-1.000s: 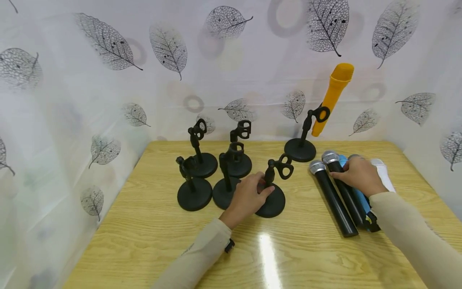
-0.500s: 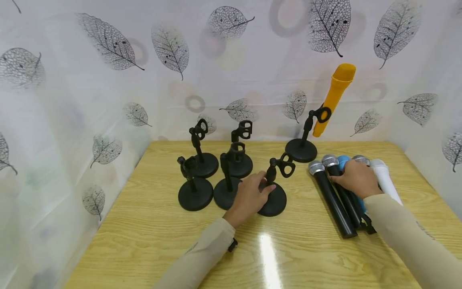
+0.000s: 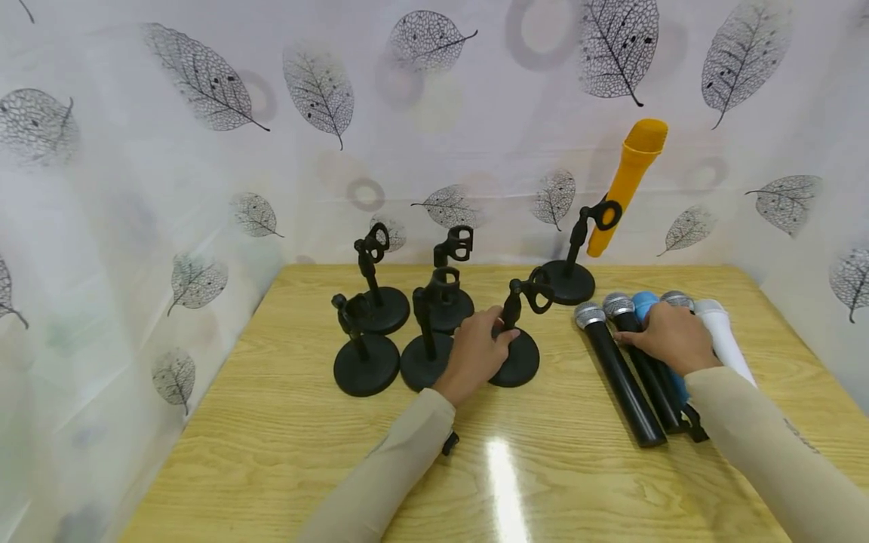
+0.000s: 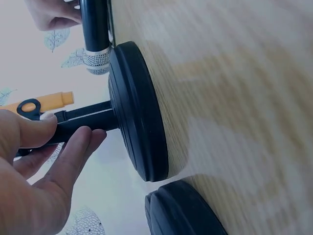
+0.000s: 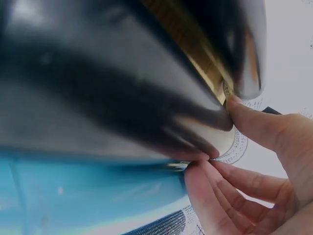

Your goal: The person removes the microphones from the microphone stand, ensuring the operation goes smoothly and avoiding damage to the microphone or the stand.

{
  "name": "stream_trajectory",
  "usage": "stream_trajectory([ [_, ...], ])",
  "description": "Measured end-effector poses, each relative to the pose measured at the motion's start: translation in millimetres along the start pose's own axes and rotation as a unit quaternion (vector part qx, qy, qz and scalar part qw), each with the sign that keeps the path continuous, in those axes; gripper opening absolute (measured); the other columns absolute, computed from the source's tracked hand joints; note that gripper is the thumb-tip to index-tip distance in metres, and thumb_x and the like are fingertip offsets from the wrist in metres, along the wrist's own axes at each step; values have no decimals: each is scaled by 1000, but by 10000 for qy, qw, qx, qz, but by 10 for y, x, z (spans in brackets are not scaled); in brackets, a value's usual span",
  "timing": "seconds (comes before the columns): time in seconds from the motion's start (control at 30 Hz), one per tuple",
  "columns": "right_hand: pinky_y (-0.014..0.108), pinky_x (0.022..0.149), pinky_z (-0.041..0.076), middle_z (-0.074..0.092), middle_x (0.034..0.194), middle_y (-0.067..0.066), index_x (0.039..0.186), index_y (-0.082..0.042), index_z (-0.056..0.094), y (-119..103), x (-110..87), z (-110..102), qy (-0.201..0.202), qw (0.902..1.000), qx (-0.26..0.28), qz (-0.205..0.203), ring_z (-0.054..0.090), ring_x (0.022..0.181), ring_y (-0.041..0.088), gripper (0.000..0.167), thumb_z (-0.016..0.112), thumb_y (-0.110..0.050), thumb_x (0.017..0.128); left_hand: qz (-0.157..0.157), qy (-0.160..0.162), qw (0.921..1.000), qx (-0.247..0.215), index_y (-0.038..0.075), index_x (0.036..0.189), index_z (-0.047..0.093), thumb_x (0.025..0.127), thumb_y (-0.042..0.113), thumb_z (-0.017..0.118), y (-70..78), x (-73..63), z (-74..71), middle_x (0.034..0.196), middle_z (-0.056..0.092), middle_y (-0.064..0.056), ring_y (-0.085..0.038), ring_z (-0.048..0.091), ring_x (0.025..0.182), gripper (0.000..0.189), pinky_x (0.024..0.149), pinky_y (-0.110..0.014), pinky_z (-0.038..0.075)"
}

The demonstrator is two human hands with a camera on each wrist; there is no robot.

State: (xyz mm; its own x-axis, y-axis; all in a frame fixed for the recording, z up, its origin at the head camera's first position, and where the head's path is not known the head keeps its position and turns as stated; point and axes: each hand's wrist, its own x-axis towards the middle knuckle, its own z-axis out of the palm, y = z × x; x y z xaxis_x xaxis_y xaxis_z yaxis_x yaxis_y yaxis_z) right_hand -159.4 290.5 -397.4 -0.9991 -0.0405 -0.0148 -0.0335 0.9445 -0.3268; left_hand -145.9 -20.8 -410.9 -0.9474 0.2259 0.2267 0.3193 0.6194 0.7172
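My left hand [image 3: 475,351] grips the pole of a black desktop microphone stand [image 3: 521,363], thumb on one side and fingers on the other. That stand's round base sits at the table surface, its ring clip leaning right. On the right, my right hand [image 3: 679,339] pinches a black microphone [image 5: 107,83] with a silver head, between thumb and fingertips. Its thumb is in the gap beside another black microphone [image 3: 621,377]; its fingers reach down by a blue microphone [image 5: 88,196]. A silver-headed microphone [image 3: 677,299] and a white microphone [image 3: 725,339] lie beyond, partly hidden by the hand.
Several other black stands [image 3: 366,366] with clips cluster left of my left hand. A yellow microphone [image 3: 624,185] leans in a stand [image 3: 566,283] at the back. A leaf-printed curtain [image 3: 434,136] borders the wooden table [image 3: 271,452].
My left hand has pushed the stand a little away, toward the back. My right thumb has slid between the two black microphones, and the leftmost one has shifted slightly left.
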Motion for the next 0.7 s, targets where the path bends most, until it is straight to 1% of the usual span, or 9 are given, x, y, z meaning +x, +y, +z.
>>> stream_trajectory([
  [0.07, 30, 42, 34, 30, 51, -3, 54, -14, 40, 5, -11, -16, 9, 10000, 66, -11, 39, 45, 16, 58, 82, -40, 84, -24, 39, 10000, -12, 13, 111, 69, 99, 23, 70, -1, 56, 25, 96, 71, -1, -19, 67, 88, 16, 86, -49, 48],
  [0.2, 29, 43, 27, 22, 53, -7, 52, -20, 34, 19, -28, -50, 93, 9997, 191, -76, 28, 47, 11, 62, 82, -41, 85, -113, 124, 9998, -64, 11, 108, 70, 99, 25, 70, -14, 173, 71, 91, 70, 2, -18, 66, 87, 17, 84, -46, 49],
  [0.27, 30, 45, 26, 22, 55, -6, 54, -19, 35, 26, -36, -66, 110, 9997, 224, -47, 27, 50, 12, 61, 81, -42, 86, -151, 168, 9997, -46, 12, 105, 71, 99, 26, 70, -25, 234, 90, 88, 70, 4, -18, 66, 88, 16, 86, -45, 48],
  [0.33, 32, 43, 34, 37, 55, 3, 55, -9, 48, 36, -41, -84, 158, 9996, 253, -24, 38, 50, 16, 56, 81, -42, 86, -150, 213, 9997, -3, 12, 103, 71, 98, 25, 70, -35, 298, 106, 87, 70, 3, -19, 67, 89, 14, 89, -47, 48],
  [0.37, 35, 43, 38, 46, 58, 9, 59, -4, 56, 40, -43, -87, 174, 9995, 250, -24, 45, 52, 19, 53, 81, -42, 86, -149, 235, 9996, 22, 12, 103, 71, 98, 25, 70, -41, 331, 113, 87, 71, 3, -20, 68, 91, 14, 90, -47, 49],
  [0.47, 43, 47, 50, 66, 82, 27, 82, 9, 71, 48, -42, -93, 219, 9995, 228, -99, 61, 61, 30, 50, 82, -40, 85, -161, 302, 9994, 80, 12, 103, 71, 99, 24, 70, -60, 430, 129, 90, 72, 1, -21, 69, 92, 12, 93, -49, 49],
  [0.5, 46, 49, 52, 68, 92, 30, 90, 11, 73, 49, -42, -90, 252, 9993, 228, -128, 63, 64, 33, 51, 83, -39, 85, -185, 316, 9993, 56, 12, 103, 71, 99, 23, 70, -67, 461, 135, 90, 73, 1, -21, 69, 92, 12, 94, -50, 48],
  [0.6, 49, 53, 54, 68, 96, 32, 93, 12, 72, 38, -41, -72, 276, 9993, 219, -148, 65, 66, 36, 51, 83, -37, 84, -276, 370, 9989, -49, 12, 104, 71, 100, 22, 69, -83, 544, 153, 92, 73, 1, -20, 68, 94, 11, 99, -53, 45],
  [0.7, 53, 58, 55, 68, 100, 34, 95, 13, 72, 19, -46, -52, 405, 9987, 226, -187, 66, 69, 41, 51, 83, -34, 83, -334, 448, 9984, -106, 12, 104, 71, 100, 22, 68, -104, 602, 179, 91, 72, 1, -19, 68, 92, 11, 100, -53, 44],
])
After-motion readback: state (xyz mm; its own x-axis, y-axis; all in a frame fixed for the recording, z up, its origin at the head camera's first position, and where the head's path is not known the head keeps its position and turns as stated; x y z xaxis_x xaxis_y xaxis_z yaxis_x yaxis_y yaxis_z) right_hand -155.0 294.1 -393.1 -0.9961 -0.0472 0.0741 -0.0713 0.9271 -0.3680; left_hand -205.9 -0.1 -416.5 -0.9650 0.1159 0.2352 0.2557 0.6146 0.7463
